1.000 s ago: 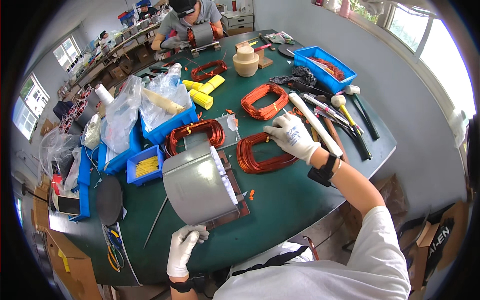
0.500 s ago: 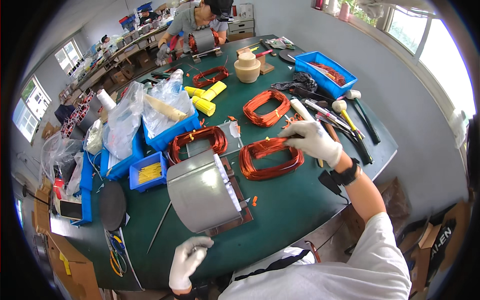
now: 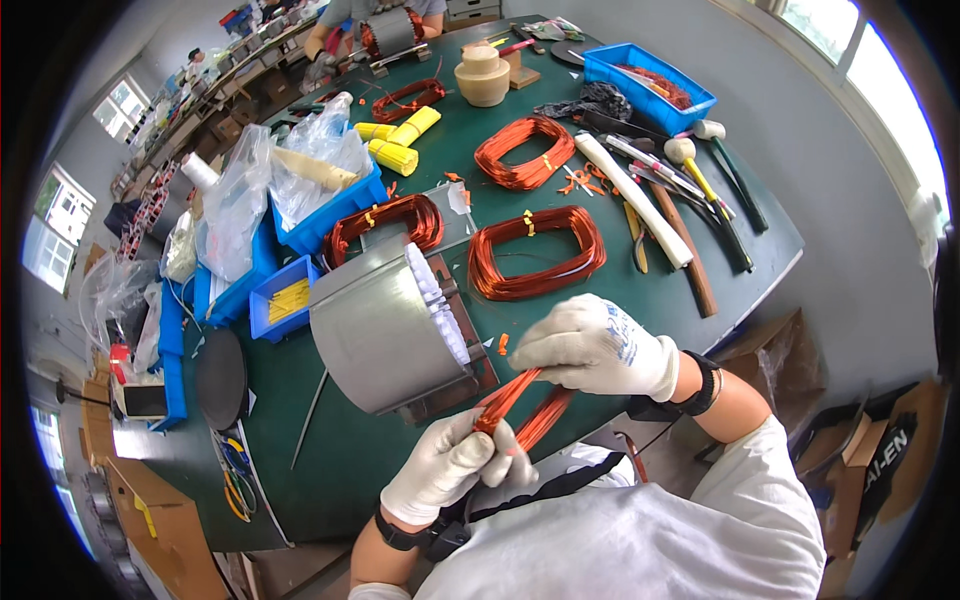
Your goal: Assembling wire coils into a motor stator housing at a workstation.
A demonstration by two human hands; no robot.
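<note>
A loop of orange-red copper wire (image 3: 547, 418) is stretched between my hands at the near edge of the green table (image 3: 375, 450). My left hand (image 3: 450, 468), in a white glove, grips its lower end with the thumb on top. The white-gloved right hand (image 3: 598, 350) pinches the wire farther up, its fingers bent. Just left of my hands, a grey metal cylinder (image 3: 375, 325) lies on its side in a dark cradle, white liners along its right opening. Beyond my right hand rests a rectangular copper coil (image 3: 595, 240) tied with yellow.
Two more coils, a rounder one (image 3: 485, 165) and one behind the cylinder (image 3: 433, 215), lie farther off. Blue bins (image 3: 275, 322) stand left. Mallets (image 3: 680, 152) and a white rod (image 3: 650, 215) are at right. Across the table, another person (image 3: 428, 12) handles a wound cylinder.
My right hand has come down and toward me from the table coils, now with copper wire. My left hand, previously apart, has moved right and closed on the wire. The view has shifted slightly.
</note>
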